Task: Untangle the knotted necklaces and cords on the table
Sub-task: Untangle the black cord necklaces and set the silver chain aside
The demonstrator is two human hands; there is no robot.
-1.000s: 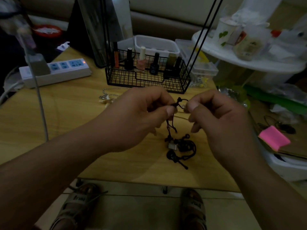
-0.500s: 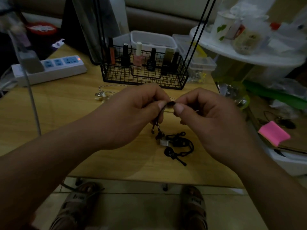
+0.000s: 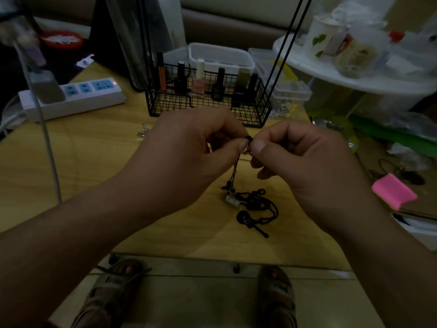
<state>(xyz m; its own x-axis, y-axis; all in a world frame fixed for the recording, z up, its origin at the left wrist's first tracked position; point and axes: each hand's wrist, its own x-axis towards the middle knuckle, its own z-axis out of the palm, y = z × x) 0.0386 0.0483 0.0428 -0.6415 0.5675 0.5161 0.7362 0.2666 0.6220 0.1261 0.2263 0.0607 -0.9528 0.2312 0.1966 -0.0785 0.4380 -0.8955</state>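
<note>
In front of the black wire basket (image 3: 208, 107), the knot (image 3: 248, 138) of the thin, tangled black cord necklace (image 3: 255, 204) is pinched by the left hand (image 3: 189, 157) and the right hand (image 3: 307, 162); being light and limp, the necklace is probably best gripped close beside that knot.

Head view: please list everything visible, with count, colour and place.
black cord: one tangle, black, mid-table, top end lifted
pendant: one, silver, on the cord near the table
chain: one, silver, table, left of the left hand
wire basket: one, black, table's far edge
polish bottles: about six, black, pink, orange, olive, in the basket
power strip: one, white with blue sockets, far left
pink pad: one, pink, far right
table: one, light wood, centre
feet: two, in sandals, on the floor below
left hand: one, pinching the cord's top
right hand: one, pinching the same spot
</note>
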